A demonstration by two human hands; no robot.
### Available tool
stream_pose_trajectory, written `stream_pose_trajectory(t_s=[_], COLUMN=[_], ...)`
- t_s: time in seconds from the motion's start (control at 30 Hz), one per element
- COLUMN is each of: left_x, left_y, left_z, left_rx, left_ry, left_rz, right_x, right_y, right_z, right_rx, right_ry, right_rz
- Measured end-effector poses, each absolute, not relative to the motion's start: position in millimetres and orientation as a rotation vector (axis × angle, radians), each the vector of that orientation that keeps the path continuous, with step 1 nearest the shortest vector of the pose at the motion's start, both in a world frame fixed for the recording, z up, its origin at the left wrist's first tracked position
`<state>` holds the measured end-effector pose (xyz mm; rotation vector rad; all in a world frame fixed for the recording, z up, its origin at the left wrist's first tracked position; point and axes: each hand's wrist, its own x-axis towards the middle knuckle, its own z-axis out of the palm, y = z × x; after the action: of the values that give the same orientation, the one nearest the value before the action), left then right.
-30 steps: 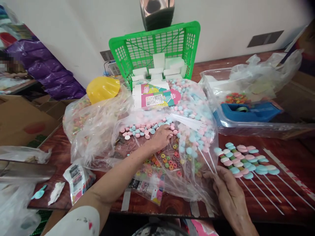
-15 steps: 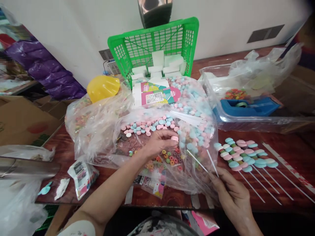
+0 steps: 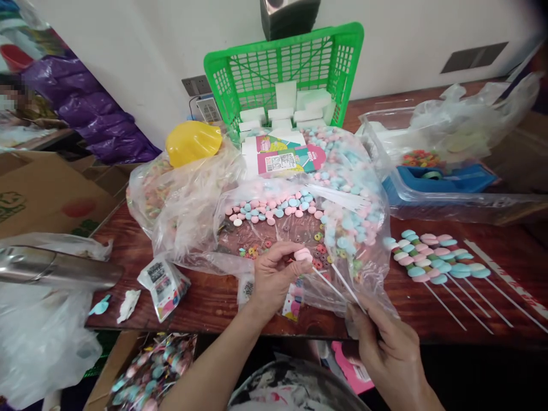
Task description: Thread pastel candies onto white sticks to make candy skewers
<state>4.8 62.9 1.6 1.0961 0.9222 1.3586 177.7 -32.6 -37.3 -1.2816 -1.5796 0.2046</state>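
Note:
My left hand pinches a pink disc-shaped candy between thumb and fingertips. Two thin white lollipop sticks are gripped in my right hand. The tip of one stick meets the candy's lower edge; whether it has gone in, I cannot tell. The other stick's tip stands free beside it. Beneath and beyond my hands, loose pink and blue candies and small coloured ring candies lie on clear plastic. Several candy skewers of discs and green rings lie to the right.
A green basket with white boxes stands at the back, a yellow bowl-like piece left of it. On the right is a clear tray with a blue tape dispenser. A metal flask lies at far left.
My left hand has brought the pink candy down and toward the sticks, so one tip now meets it. My right hand still holds both sticks. The camera view has shifted slightly.

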Motion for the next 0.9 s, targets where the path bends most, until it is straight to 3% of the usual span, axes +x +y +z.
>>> stream_pose_trajectory(t_s=[0.2,0.37,0.53,0.9], left_x=[-2.6,-0.5,0.4,28.4], left_y=[55.8,51.3,54.7,38.7], left_z=[-7.7,-14.0,-4.4,-30.1], left_rx=[1.721,1.868,1.687,1.487], left_ry=[0.994,0.936,0.731,0.866], left_rz=[1.538,1.525,1.529,1.573], right_x=[161.8,140.6,144.3,135.5], right_y=[-43.7,-48.7,-48.1,-47.3], right_z=[-41.2,-43.7,-51.0,-52.0], right_rx=[-1.312,-1.276,-1.296,-1.264], right_ry=[-1.688,-1.501,-1.148,-0.951], right_rz=[0.223,0.602,0.876,0.947])
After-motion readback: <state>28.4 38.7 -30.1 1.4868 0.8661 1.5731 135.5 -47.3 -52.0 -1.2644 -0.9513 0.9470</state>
